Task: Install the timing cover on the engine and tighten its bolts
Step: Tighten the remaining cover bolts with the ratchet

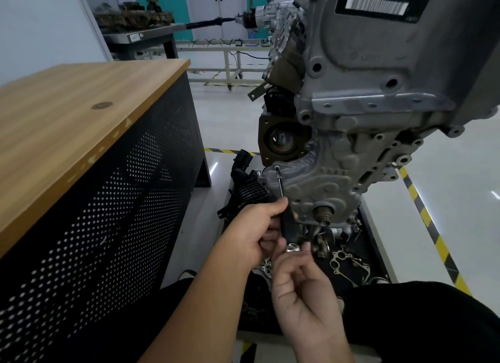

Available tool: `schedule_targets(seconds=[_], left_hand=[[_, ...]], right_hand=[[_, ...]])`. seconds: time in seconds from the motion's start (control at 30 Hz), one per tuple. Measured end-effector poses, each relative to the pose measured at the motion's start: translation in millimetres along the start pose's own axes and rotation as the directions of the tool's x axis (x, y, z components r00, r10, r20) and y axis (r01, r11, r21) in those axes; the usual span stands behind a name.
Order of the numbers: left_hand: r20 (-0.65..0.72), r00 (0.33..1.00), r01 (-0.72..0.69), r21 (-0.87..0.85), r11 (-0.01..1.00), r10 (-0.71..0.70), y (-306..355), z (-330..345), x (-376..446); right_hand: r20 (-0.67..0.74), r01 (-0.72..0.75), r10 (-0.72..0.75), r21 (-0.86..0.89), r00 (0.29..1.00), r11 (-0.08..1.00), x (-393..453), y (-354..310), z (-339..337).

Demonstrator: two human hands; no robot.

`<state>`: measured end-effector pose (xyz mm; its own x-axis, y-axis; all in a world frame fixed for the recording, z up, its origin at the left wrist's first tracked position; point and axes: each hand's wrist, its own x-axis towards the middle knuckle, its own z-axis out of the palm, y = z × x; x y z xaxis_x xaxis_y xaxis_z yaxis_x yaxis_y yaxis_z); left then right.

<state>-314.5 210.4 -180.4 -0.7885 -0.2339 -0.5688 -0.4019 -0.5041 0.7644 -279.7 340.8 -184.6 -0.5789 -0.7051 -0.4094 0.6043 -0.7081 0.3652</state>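
Beside the table (81, 97) at left, the left hand (257, 227) grips a slim driver (281, 192) set on a bolt (277, 168) in the timing cover (324, 178) at centre, a rigid casting already seated, while the right hand (300, 278) pinches the tool's shiny, likely slippery lower end.

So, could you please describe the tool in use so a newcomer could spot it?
Find the grey engine, then its timing cover. At the cover's left edge, the left hand grips a slim driver, its tip on a bolt: the only long thin tool there.
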Motion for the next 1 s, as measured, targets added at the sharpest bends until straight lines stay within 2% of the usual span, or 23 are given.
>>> schedule_targets(seconds=[0.07,0.13,0.2,0.23,0.27,0.3,0.33,0.37,0.4,0.43,0.5,0.53,0.6,0.67,0.7,0.73,0.77,0.8,0.83,0.87,0.9,0.97,1.0], left_hand=[[-0.075,0.996,-0.052,0.059,0.997,0.057,0,-3,0],[-0.161,0.975,-0.130,0.160,0.978,0.156,-3,-5,2],[-0.204,0.952,-0.189,0.196,0.962,0.228,-7,-5,5],[-0.213,0.948,-0.204,0.173,0.964,0.239,-8,-3,6],[-0.213,0.948,-0.211,0.140,0.967,0.238,-7,-1,6],[-0.209,0.951,-0.209,0.106,0.972,0.227,-4,0,5],[-0.192,0.962,-0.183,0.077,0.980,0.195,-2,0,4],[-0.151,0.980,-0.125,0.057,0.991,0.132,0,-2,3],[-0.093,0.994,-0.052,0.045,0.998,0.056,1,-4,2],[-0.037,0.999,0.002,0.037,0.999,-0.001,1,-6,1],[-0.016,1.000,0.012,0.049,0.999,-0.011,-2,-8,1],[-0.058,0.998,-0.014,0.078,0.997,0.018,-3,-8,2],[-0.158,0.982,-0.080,0.153,0.985,0.104,-7,-4,3],[-0.234,0.954,-0.142,0.200,0.970,0.188,-10,0,6],[-0.250,0.944,-0.168,0.200,0.965,0.216,-11,0,8],[-0.235,0.948,-0.175,0.182,0.967,0.216,-11,0,8],[-0.184,0.965,-0.158,0.156,0.975,0.185,-10,0,7],[-0.105,0.985,-0.121,0.130,0.984,0.135,-10,-1,5],[-0.030,0.996,-0.082,0.102,0.991,0.086,-10,0,2],[0.011,0.998,-0.061,0.071,0.996,0.061,-10,0,1],[0.009,0.998,-0.063,0.047,0.997,0.063,-10,0,0],[-0.071,0.990,-0.115,0.078,0.990,0.121,-11,0,2],[-0.112,0.981,-0.145,0.137,0.980,0.161,-12,1,2]], right_hand=[[-0.026,0.168,-0.198,-0.428,0.980,0.888,5,6,-4],[0.106,0.354,-0.473,-0.806,0.875,0.474,9,9,-11],[0.253,0.394,-0.562,-0.907,0.788,0.145,13,8,-12],[0.233,0.391,-0.571,-0.904,0.788,0.171,13,6,-12],[0.141,0.376,-0.529,-0.851,0.837,0.366,10,3,-11],[0.022,0.288,-0.374,-0.681,0.927,0.674,7,0,-9],[-0.001,0.128,-0.138,-0.364,0.990,0.923,4,-3,-7],[0.017,-0.029,0.030,-0.031,0.999,0.999,1,-6,-6],[0.037,-0.097,0.092,0.131,0.995,0.987,-1,-8,-6],[0.046,-0.089,0.085,0.103,0.995,0.991,-2,-6,-5],[-0.032,0.066,-0.077,-0.268,0.996,0.961,5,-4,-5],[-0.044,0.169,-0.221,-0.510,0.974,0.844,8,-3,-8],[0.095,0.334,-0.508,-0.852,0.856,0.403,13,-2,-14],[0.277,0.370,-0.594,-0.929,0.755,0.036,18,-2,-18],[0.285,0.389,-0.597,-0.920,0.750,0.051,17,-2,-18],[0.212,0.414,-0.565,-0.874,0.797,0.255,14,-3,-18],[0.054,0.338,-0.440,-0.725,0.897,0.600,11,-7,-15],[-0.007,0.171,-0.188,-0.391,0.982,0.905,6,-9,-13],[-0.015,-0.021,0.021,0.004,1.000,1.000,2,-12,-9],[-0.008,-0.115,0.120,0.215,0.993,0.970,0,-15,-8],[-0.021,-0.096,0.102,0.195,0.995,0.976,1,-14,-6],[-0.056,0.180,-0.214,-0.362,0.975,0.915,7,-8,-9],[0.037,0.339,-0.438,-0.691,0.898,0.638,10,-6,-13]])
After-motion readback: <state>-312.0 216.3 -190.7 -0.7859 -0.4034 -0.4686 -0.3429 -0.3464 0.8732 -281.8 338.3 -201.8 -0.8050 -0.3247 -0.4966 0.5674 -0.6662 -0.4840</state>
